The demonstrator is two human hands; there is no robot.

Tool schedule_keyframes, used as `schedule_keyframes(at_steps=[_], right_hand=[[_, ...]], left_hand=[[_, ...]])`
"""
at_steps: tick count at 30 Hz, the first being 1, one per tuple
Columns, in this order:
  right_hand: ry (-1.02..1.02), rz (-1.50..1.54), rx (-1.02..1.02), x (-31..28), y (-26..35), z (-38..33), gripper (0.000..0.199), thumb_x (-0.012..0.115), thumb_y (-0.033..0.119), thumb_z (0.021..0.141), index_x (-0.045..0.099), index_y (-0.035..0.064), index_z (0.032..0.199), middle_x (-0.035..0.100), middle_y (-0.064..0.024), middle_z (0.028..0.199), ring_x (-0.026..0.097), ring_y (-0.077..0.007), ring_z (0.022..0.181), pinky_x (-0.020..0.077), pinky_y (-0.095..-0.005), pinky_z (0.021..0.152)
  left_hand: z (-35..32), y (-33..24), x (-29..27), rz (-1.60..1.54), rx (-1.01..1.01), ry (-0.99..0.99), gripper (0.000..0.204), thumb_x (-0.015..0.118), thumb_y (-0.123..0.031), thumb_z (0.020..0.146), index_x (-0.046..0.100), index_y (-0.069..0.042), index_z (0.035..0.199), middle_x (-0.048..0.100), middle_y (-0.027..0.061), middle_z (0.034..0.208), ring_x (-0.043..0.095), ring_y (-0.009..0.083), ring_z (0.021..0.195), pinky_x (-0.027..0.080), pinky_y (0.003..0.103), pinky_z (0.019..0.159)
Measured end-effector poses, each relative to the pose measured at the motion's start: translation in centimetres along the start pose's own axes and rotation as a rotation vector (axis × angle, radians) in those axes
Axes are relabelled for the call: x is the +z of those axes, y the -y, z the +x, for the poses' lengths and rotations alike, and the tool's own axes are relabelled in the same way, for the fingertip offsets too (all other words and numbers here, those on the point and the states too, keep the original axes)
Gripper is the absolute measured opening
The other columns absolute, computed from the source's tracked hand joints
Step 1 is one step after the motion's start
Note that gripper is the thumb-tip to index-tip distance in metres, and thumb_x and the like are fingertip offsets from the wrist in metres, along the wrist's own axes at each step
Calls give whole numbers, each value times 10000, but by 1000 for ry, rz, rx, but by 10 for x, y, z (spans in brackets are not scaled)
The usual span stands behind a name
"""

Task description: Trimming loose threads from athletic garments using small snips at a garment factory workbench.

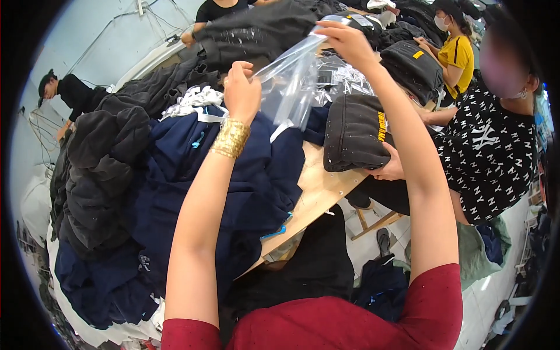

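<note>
A transparent plastic bag [290,87] is stretched up between my raised hands, its lower part hanging loose over the table. My left hand [242,92], below a wide gold bracelet [231,139], pinches one side of it. Higher and farther right, my right hand [348,42] grips the bag's upper corner with closed fingers. Beneath my left arm spreads a heap of navy garments [186,172]. White straps or ties [195,100] lie bunched on top of it. Just right of the bag, a co-worker's hand [392,166] supports a folded dark garment [356,134].
Dark grey garments [102,169] are piled at the left. The bare wooden table edge [315,189] runs diagonally before me. Small packets [344,79] lie farther back, near another folded dark garment [411,67]. Several people work around the table; one in patterned black [487,146] stands close at right.
</note>
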State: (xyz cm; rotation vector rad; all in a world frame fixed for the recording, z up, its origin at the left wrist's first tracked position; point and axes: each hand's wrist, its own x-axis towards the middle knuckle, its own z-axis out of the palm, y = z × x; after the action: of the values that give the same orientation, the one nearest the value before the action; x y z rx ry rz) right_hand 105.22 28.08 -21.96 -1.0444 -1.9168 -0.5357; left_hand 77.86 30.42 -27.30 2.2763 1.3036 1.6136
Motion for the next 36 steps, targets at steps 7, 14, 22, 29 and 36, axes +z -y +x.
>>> schedule_keyframes(at_steps=[7,14,22,29,36], right_hand=[[570,-298,425,-10,-75,-150,281,491,65,802,687,110,999,522,-169,1272,573,-335,1066,441,-376,940],[103,-347,509,-27,50,-184,368,606,70,779,549,87,1142,509,-165,1222,566,-346,984,436,-433,853],[247,-12,631,-15,223,-284,208,624,45,763,633,94,965,528,-87,1210,502,-288,1111,379,-404,939],[364,189,749,32,226,-276,429,571,116,853,478,64,1269,456,-180,1300,437,-383,1187,384,-413,970],[423,-374,682,113,174,-282,640,450,396,914,333,-58,1349,291,-261,1419,236,-379,1344,193,-448,1103]], left_hand=[[-134,-36,51,-33,83,508,410,497,-58,789,496,-144,1190,525,143,1042,597,367,775,490,465,700],[-178,-25,111,-257,-231,572,382,443,-44,834,512,1,1207,526,233,1123,550,384,1000,452,411,872],[-148,-2,124,-250,11,731,702,637,-361,813,340,-57,1371,211,302,1436,485,447,1128,421,433,951],[-135,-8,48,-173,73,678,400,630,-191,794,531,-115,1174,444,182,1279,616,355,908,493,431,799],[-162,-20,-35,-562,-44,846,250,595,-82,864,589,-50,1112,485,125,1238,639,150,817,510,273,737]])
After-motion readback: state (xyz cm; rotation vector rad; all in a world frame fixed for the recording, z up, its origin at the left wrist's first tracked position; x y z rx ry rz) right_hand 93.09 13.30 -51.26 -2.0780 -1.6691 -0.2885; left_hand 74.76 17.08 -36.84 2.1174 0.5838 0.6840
